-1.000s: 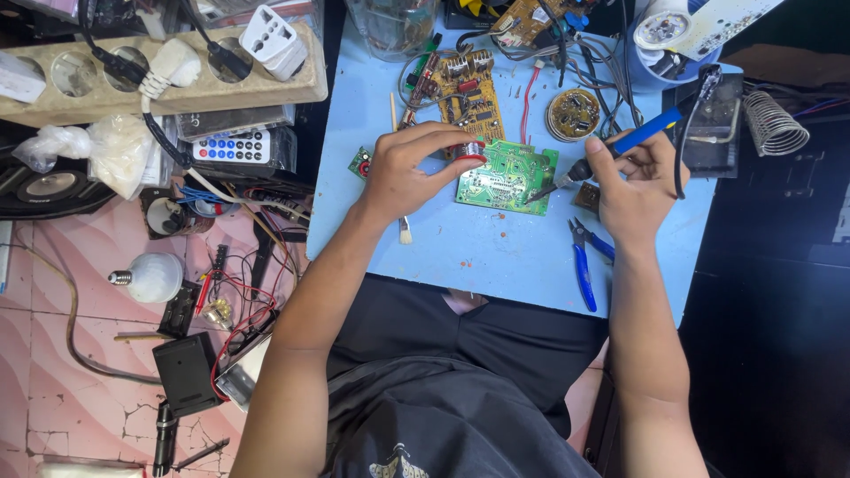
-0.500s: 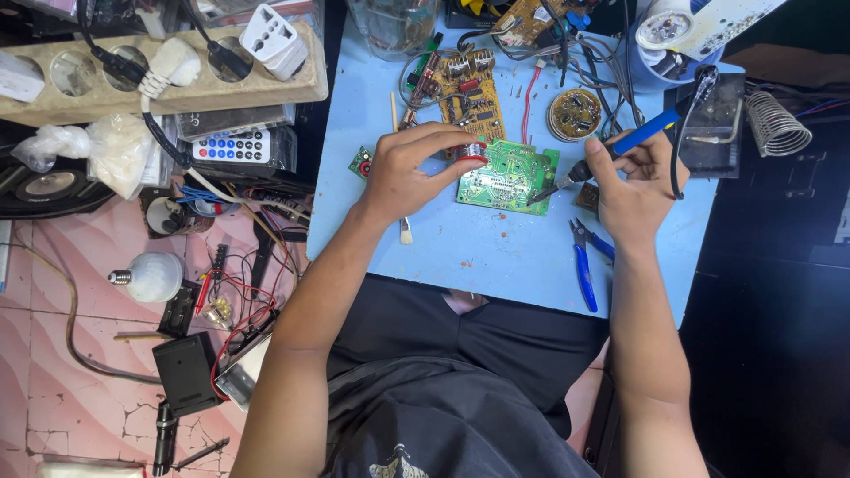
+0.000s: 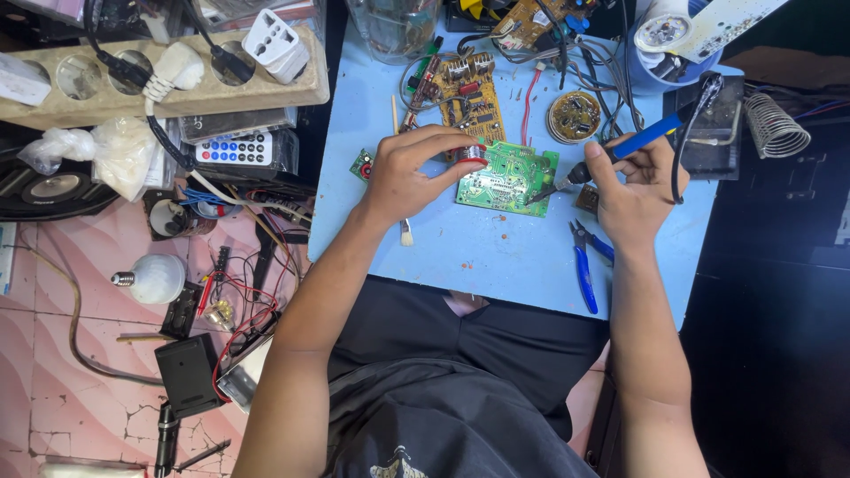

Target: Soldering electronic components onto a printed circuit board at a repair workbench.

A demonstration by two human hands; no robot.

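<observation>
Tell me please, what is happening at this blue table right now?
A person sits at a small blue table and works on a green circuit board. The left hand steadies the board at its left edge, with the fingers on a small part there. The right hand holds a blue-handled soldering iron, with its tip at the board's right edge. Blue pliers lie beside the right wrist, and a brown circuit board lies further back.

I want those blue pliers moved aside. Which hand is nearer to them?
Right. The right hand, holding the soldering iron, is just above the blue pliers; the left hand is across the green board.
</observation>
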